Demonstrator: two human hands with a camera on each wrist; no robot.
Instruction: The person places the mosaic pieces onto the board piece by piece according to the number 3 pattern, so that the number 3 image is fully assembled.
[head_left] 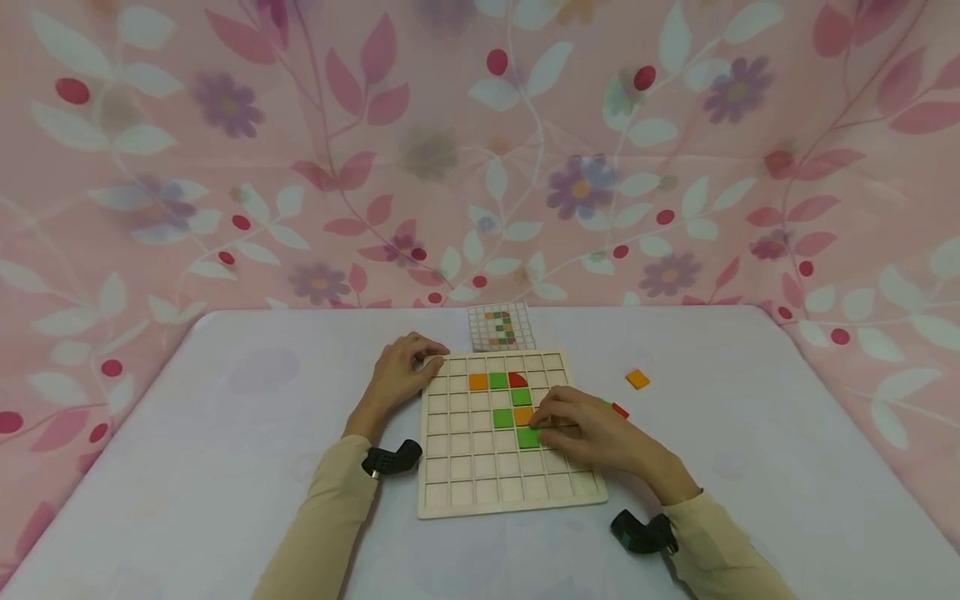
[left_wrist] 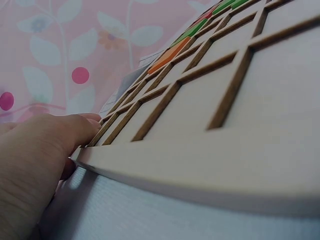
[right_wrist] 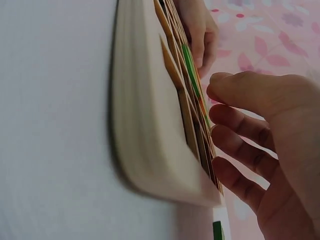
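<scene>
A wooden grid board (head_left: 480, 492) lies on the white table, with several green, orange and red tiles in its squares. My left hand (head_left: 405, 372) holds the board's far left corner; in the left wrist view its fingers (left_wrist: 75, 129) lie at the board's edge. My right hand (head_left: 592, 425) is over the board's right side, fingers bent and spread. Its fingertips are at the lowest green tile (head_left: 528, 437), below an orange tile (head_left: 522, 416). In the right wrist view the right hand (right_wrist: 270, 135) shows nothing between thumb and fingers.
Behind the board lies a pattern card (head_left: 483, 329) with a coloured grid figure. An orange tile (head_left: 637, 379) lies loose to the right. A red piece (head_left: 620, 411) and a green one show partly behind my right hand. A floral cloth (head_left: 435, 167) hangs behind the table.
</scene>
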